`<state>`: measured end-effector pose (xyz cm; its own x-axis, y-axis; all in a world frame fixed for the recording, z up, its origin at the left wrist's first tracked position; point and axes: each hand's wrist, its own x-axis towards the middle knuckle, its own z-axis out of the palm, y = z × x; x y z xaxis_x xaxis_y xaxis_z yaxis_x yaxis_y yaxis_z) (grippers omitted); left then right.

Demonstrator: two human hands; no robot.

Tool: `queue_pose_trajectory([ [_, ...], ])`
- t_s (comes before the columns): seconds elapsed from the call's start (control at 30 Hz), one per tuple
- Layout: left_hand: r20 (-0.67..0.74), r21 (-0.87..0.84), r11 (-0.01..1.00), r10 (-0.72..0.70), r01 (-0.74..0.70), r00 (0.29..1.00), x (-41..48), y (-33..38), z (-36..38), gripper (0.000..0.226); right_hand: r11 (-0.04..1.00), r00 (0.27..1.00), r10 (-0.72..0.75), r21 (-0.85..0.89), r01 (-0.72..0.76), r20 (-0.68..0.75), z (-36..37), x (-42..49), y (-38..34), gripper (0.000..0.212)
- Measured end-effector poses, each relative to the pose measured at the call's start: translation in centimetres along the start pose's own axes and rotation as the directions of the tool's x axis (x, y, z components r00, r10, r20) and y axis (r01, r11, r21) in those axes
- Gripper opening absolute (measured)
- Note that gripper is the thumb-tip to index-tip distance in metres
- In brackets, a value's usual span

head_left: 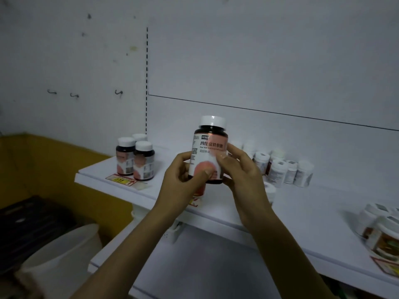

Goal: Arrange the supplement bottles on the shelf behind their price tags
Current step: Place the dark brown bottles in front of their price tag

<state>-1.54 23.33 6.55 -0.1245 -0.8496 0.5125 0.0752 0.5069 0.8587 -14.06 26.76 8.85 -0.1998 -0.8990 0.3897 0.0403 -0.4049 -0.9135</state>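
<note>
A dark supplement bottle [210,145] with a white cap and a pink label is held upright above the white shelf [302,214]. My left hand [185,173] grips its lower left side, thumb across the label. My right hand [239,169] grips its right side, thumb on the label front. Three matching dark bottles [136,158] stand at the shelf's left end behind a red and yellow price tag [121,180]. Another price tag [195,201] shows partly below my left hand, near the front edge.
Several small white bottles [282,169] cluster at the back of the shelf, right of my hands. Wider jars [384,234] stand at the far right by a tag [386,266]. A white bucket [64,255] and dark crate [32,223] sit lower left.
</note>
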Motion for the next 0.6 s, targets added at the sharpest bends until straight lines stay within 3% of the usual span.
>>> queue_pose_trajectory([
  [0.1, 0.015, -0.068, 0.997, -0.048, 0.049, 0.999, -1.0, -0.2, -0.9, 0.037, 0.999, 0.997, 0.029, -0.018, -0.028, 0.069, 0.4, 0.0, 0.8, 0.042],
  [0.2, 0.029, -0.064, 0.993, -0.098, 0.100, 0.995, -1.5, -0.7, -1.8, 0.051, 0.998, 0.993, 0.051, -0.026, -0.049, 0.106, 0.8, 0.2, 1.5, 0.038],
  [0.37, -0.015, -0.072, 0.989, -0.133, 0.131, 0.991, -2.2, -1.4, -3.4, 0.043, 0.996, 0.980, 0.083, -0.053, -0.075, 0.181, 2.1, 0.6, 2.8, 0.037],
  [0.5, -0.161, 0.154, 0.988, -0.003, 0.028, 0.987, -2.5, -2.0, -5.5, 0.059, 0.997, 0.968, 0.058, -0.061, -0.044, 0.244, 3.1, 1.4, 2.0, 0.042],
  [0.6, -0.158, 0.366, 0.928, 0.133, -0.067, 0.978, -2.3, -1.5, -7.2, 0.065, 0.987, 0.971, -0.001, -0.155, 0.039, 0.240, 3.8, 3.0, 0.6, 0.049],
])
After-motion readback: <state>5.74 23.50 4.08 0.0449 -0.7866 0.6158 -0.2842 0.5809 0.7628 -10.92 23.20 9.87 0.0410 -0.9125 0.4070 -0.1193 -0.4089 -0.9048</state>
